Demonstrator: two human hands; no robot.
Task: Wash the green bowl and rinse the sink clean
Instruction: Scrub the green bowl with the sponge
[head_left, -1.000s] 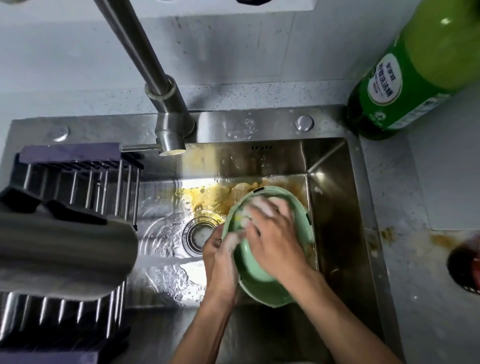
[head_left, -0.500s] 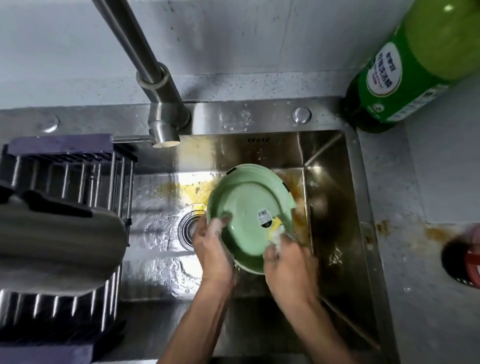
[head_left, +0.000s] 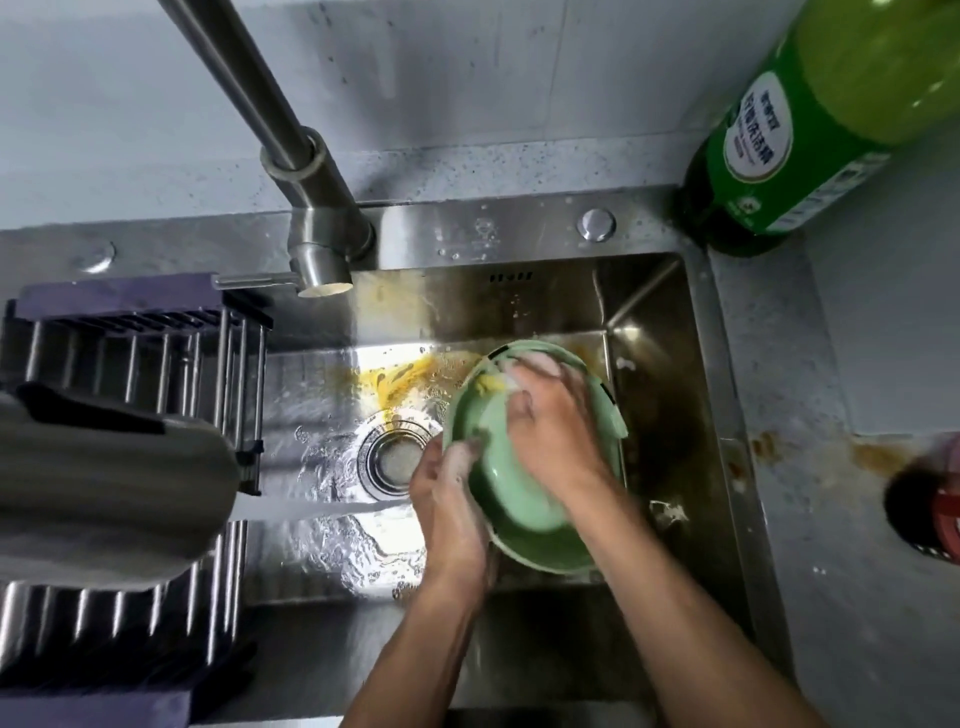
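The green bowl (head_left: 514, 493) is tilted on its side inside the steel sink (head_left: 670, 426), right of the drain (head_left: 396, 457). My left hand (head_left: 447, 499) grips its left rim. My right hand (head_left: 550, 421) lies across the bowl's surface, fingers curled on a soapy yellow-white sponge (head_left: 501, 382) near the top rim. Yellow residue (head_left: 400, 379) stains the sink floor behind the bowl. Water lies rippled over the sink floor.
The faucet (head_left: 317, 249) stands at the back, its spout over the sink's left part. A dish rack (head_left: 135, 364) with a steel pot (head_left: 104, 493) spans the left side. A green detergent bottle (head_left: 779, 140) stands at the back right. The stained counter (head_left: 810, 493) carries a dark-topped container (head_left: 930, 499).
My right hand has moved from the bowl's lower right edge up across it to the top rim with the sponge. The bowl has tilted and shifted slightly.
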